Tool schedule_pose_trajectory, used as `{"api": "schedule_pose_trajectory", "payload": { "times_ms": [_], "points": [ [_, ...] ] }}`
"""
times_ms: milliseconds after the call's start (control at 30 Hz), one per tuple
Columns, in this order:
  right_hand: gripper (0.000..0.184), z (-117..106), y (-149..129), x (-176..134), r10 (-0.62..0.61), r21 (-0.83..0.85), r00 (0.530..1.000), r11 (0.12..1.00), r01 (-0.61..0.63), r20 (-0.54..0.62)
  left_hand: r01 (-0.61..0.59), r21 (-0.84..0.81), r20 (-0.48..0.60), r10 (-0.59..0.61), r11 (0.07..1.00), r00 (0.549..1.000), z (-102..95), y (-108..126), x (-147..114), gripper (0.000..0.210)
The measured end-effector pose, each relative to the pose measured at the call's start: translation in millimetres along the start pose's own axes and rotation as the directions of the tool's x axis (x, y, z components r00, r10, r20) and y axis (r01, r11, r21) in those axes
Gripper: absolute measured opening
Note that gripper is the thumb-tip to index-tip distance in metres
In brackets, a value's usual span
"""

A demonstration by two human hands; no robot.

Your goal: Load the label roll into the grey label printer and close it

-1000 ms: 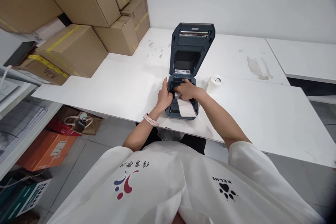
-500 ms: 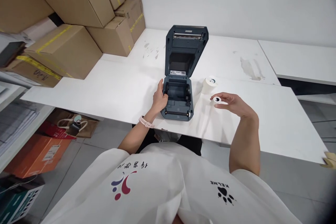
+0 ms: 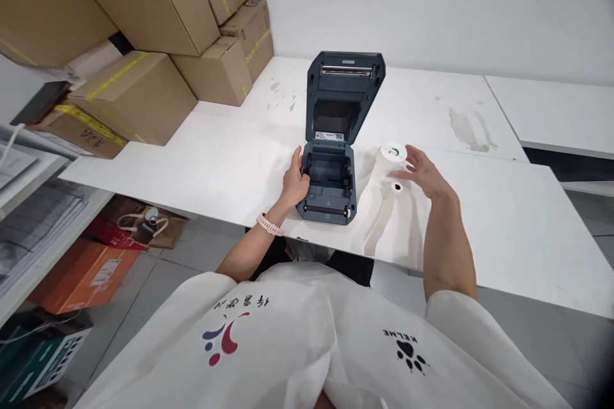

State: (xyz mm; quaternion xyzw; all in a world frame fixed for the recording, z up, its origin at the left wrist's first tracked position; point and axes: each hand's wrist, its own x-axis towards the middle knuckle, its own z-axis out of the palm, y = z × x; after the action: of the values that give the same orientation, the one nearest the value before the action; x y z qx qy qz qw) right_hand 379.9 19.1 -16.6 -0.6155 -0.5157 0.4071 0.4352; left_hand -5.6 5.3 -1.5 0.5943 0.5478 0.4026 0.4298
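A dark blue-grey label printer (image 3: pixel 328 180) stands on the table with its lid (image 3: pixel 338 96) raised. Its inner bay holds no roll. My left hand (image 3: pixel 294 181) grips the printer's left side, thumb over the rim and fingers along the wall. To the right stands a large white label roll (image 3: pixel 392 154), upright. My right hand (image 3: pixel 424 174) is beside its right side, fingers spread and curved; whether a fingertip touches the roll I cannot tell. Just in front of it sits a small white roll (image 3: pixel 395 189), with a loose strip (image 3: pixel 378 230) trailing toward the table's front edge.
Cardboard boxes (image 3: pixel 139 92) with yellow tape are stacked at the back left of the white table (image 3: pixel 230 166). A white wall (image 3: pixel 432 6) rises behind. Below on the left are a shelf (image 3: pixel 43 230) and an orange box (image 3: pixel 86 281).
My right hand has let go of the small roll, which now rests on the table, and has moved up to the large roll. My left hand stays on the printer.
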Motion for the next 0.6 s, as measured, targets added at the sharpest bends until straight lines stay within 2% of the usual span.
{"api": "schedule_pose_trajectory", "payload": {
  "times_ms": [100,167,300,400,467,533,600],
  "points": [
    [0.088,23,-10,23,0.049,0.063,0.993,0.996,-0.055,0.107,0.003,-0.015,-0.008,-0.003,1.000,1.000,0.9,1,0,0.093],
    [0.077,33,-21,25,0.035,0.106,0.989,0.993,-0.051,0.145,0.016,-0.005,-0.005,-0.016,1.000,1.000,0.7,3,-1,0.093],
    [0.054,39,-61,10,-0.091,0.063,0.972,0.995,0.079,0.215,0.014,0.011,0.007,-0.014,1.000,1.000,-0.6,7,-2,0.092],
    [0.060,53,-108,-1,-0.207,-0.058,0.921,0.969,0.239,0.330,0.005,-0.007,0.009,-0.005,1.000,1.000,-0.6,6,-2,0.092],
    [0.068,76,-139,-5,-0.237,-0.258,0.849,0.884,0.390,0.472,0.002,-0.021,0.004,-0.002,1.000,1.000,0.2,4,-1,0.092],
    [0.066,106,-164,-6,-0.174,-0.506,0.802,0.695,0.511,0.572,-0.004,-0.038,-0.002,0.003,0.999,1.000,1.3,2,0,0.092],
    [0.063,136,-177,-6,-0.079,-0.672,0.786,0.471,0.571,0.613,-0.028,-0.058,0.010,0.029,0.998,1.000,2.2,1,0,0.093]
  ]
}}
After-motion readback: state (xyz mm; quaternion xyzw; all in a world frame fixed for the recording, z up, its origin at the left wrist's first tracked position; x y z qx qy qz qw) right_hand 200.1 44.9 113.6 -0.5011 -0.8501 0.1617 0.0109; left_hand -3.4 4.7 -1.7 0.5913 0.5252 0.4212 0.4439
